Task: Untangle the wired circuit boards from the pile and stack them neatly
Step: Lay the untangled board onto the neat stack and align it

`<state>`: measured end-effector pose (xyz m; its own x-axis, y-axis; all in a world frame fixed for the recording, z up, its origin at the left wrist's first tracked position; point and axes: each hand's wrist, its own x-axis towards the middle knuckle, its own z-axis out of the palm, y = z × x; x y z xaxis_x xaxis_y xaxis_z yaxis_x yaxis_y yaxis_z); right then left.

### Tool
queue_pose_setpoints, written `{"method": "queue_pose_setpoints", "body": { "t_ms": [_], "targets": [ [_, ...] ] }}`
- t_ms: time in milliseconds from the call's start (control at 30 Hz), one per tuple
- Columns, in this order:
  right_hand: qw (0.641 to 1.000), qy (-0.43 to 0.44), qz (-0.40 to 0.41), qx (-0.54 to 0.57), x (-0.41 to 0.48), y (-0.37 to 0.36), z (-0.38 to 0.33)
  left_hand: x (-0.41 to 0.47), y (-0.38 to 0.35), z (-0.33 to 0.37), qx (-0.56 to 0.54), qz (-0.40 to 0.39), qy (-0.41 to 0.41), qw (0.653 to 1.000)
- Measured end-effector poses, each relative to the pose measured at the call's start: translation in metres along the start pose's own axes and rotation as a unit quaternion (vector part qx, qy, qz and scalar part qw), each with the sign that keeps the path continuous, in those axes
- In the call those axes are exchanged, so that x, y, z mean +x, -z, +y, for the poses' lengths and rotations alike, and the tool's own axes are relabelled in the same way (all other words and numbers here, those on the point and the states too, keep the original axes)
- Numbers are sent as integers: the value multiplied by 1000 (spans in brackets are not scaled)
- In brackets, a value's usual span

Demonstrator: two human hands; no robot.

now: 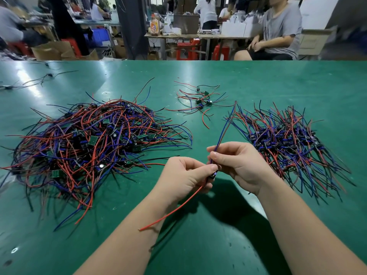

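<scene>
A big tangled pile [93,139] of small green circuit boards with red, blue and black wires lies on the left of the green table [198,245]. On the right lies a more orderly stack [294,141], its boards bunched together and the wires fanned outward. Between them, above the table, my left hand [184,178] pinches one small wired board [212,174]; its red wire trails down toward my forearm. My right hand [236,165] pinches that board's blue and dark wires, which rise up and away.
A small loose group of several wired boards [202,100] lies at the far middle. Stray wires [39,78] sit at the far left. Beyond the far edge are red stools, cardboard boxes, workbenches, and a seated person [278,30] at the right.
</scene>
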<state>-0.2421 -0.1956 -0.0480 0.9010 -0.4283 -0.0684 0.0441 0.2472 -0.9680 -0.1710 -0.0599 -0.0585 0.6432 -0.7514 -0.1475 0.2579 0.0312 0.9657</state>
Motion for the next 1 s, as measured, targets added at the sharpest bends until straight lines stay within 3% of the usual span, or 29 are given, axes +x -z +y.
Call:
{"method": "queue_pose_setpoints", "body": {
  "t_ms": [233, 400, 567, 867, 1000],
  "targets": [
    [999, -20, 35, -8, 2, -1, 2, -4, -2, -2, 46, 9, 14, 999],
    [992, 45, 115, 25, 5, 12, -12, -11, -15, -5, 86, -49, 26, 995],
    [985, 32, 167, 4, 6, 18, -14, -12, -15, -3, 86, -56, 39, 994],
    [966, 47, 253, 10, 14, 30, -12, -13, -13, -5, 139, -134, 77, 978],
    [963, 20, 265, 41, 17, 32, -10, -13, -11, -3, 138, -80, 33, 987]
  ]
}}
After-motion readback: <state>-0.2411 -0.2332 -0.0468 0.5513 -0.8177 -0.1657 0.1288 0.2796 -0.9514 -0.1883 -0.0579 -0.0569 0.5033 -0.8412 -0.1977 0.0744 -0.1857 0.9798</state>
